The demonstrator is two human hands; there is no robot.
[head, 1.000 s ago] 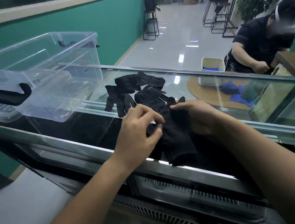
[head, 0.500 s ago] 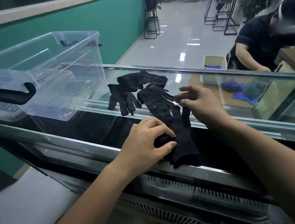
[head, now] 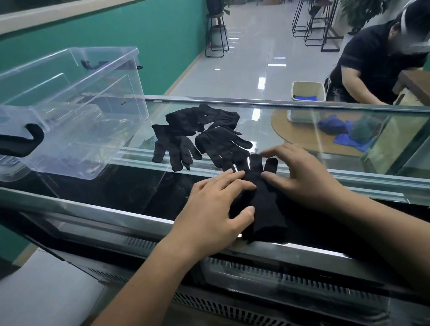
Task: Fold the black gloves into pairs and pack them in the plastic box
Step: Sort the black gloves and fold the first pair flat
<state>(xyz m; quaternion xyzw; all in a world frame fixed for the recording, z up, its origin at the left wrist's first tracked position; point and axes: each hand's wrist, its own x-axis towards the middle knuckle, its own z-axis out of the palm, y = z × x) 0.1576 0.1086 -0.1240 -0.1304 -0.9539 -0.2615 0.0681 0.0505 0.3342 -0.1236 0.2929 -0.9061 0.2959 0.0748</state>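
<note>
Black glove (head: 263, 205) lying flat on the glass table (head: 310, 139), left hand (head: 217, 214) and right hand (head: 301, 178) pressing it with fingers spread, loose gloves (head: 198, 135) just beyond, clear plastic box (head: 56, 109) at left.

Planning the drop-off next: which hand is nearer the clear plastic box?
Left. The left hand presses the glove on the side facing the plastic box; the right hand lies beyond that glove, farther right.
</note>
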